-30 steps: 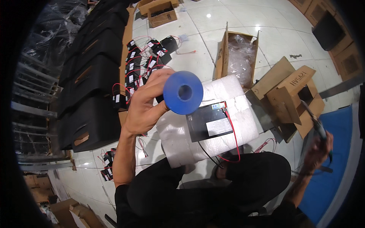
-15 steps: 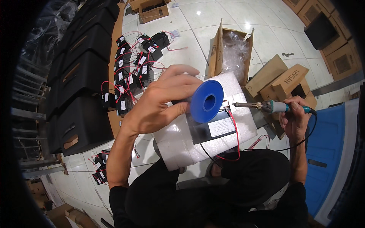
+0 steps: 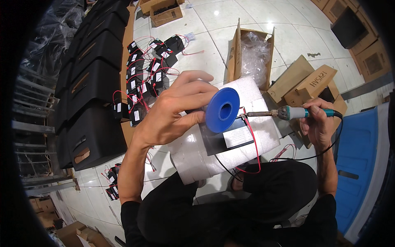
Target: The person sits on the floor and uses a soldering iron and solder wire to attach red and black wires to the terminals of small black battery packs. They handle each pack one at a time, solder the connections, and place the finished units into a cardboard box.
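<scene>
My left hand point(image 3: 175, 105) is closed on a blue spool point(image 3: 216, 117), its flat flange tilted up over a black battery point(image 3: 214, 142) with a white label. In my right hand point(image 3: 319, 121) is a soldering iron point(image 3: 293, 113) with a grey and teal handle. Its tip meets the battery's terminal area beside the spool's right edge; whether it touches the metal I cannot tell. A red wire point(image 3: 256, 144) and a black wire point(image 3: 224, 164) run from the battery. Under the battery lies a white foam block point(image 3: 187, 158), between my knees.
Several black batteries with red wires point(image 3: 144, 82) lie on the tiled floor at the left, beside large black cases point(image 3: 90, 111). An open carton point(image 3: 233, 53) holds clear plastic. Cardboard boxes point(image 3: 314, 84) and a blue panel point(image 3: 358, 164) are at the right. The iron's cord point(image 3: 321, 155) loops below my right hand.
The soldering iron has moved left, bringing its tip from a small gap to the battery's terminal area. My left hand still holds the spool in nearly the same place.
</scene>
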Action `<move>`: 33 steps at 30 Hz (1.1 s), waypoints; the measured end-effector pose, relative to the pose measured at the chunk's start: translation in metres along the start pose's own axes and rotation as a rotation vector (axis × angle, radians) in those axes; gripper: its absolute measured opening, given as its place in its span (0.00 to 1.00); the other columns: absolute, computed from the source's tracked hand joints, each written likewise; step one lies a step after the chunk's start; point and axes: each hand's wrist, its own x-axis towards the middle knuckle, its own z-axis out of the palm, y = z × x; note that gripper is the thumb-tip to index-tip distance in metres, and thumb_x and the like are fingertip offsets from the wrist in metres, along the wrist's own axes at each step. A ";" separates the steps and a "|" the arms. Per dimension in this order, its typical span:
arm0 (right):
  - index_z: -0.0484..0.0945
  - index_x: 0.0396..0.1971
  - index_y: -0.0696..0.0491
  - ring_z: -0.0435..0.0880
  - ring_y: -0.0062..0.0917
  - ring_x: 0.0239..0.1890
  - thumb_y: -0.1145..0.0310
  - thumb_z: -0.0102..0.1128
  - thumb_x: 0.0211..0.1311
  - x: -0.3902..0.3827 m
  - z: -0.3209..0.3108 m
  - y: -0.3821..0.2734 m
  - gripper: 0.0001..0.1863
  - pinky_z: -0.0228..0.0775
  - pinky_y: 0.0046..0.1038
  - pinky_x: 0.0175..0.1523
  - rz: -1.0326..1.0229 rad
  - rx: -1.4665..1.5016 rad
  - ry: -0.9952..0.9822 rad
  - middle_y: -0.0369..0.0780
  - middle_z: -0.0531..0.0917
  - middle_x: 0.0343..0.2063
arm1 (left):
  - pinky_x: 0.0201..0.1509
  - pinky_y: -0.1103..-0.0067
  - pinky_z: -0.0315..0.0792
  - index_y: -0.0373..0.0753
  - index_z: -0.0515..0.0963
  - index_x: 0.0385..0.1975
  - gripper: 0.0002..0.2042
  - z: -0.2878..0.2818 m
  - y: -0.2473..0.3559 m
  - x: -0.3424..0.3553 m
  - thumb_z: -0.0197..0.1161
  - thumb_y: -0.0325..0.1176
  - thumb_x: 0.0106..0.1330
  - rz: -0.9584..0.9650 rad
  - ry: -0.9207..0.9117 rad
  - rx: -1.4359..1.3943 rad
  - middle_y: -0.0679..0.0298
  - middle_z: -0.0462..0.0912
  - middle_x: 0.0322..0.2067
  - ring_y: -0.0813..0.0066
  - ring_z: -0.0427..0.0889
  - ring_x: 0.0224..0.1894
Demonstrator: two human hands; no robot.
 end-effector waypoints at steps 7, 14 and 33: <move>0.79 0.34 0.67 0.74 0.23 0.12 0.65 0.58 0.63 0.000 0.001 0.000 0.17 0.68 0.22 0.15 0.001 -0.040 0.003 0.46 0.80 0.19 | 0.61 0.62 0.67 0.34 0.84 0.44 0.17 0.001 0.000 -0.001 0.72 0.28 0.51 -0.001 -0.006 -0.010 0.59 0.84 0.41 0.54 0.74 0.57; 0.79 0.34 0.68 0.75 0.23 0.13 0.65 0.59 0.63 0.002 0.002 -0.001 0.17 0.69 0.22 0.15 -0.001 -0.058 -0.018 0.47 0.80 0.20 | 0.61 0.63 0.68 0.34 0.84 0.44 0.18 0.001 0.000 -0.002 0.72 0.26 0.50 -0.005 -0.006 0.003 0.59 0.84 0.41 0.55 0.74 0.58; 0.80 0.33 0.67 0.81 0.25 0.19 0.69 0.63 0.57 0.022 -0.004 -0.016 0.13 0.70 0.22 0.17 -0.036 -0.103 -0.178 0.47 0.82 0.25 | 0.60 0.61 0.69 0.34 0.84 0.43 0.19 0.002 0.003 -0.003 0.73 0.28 0.48 0.030 0.003 0.051 0.60 0.84 0.41 0.54 0.74 0.56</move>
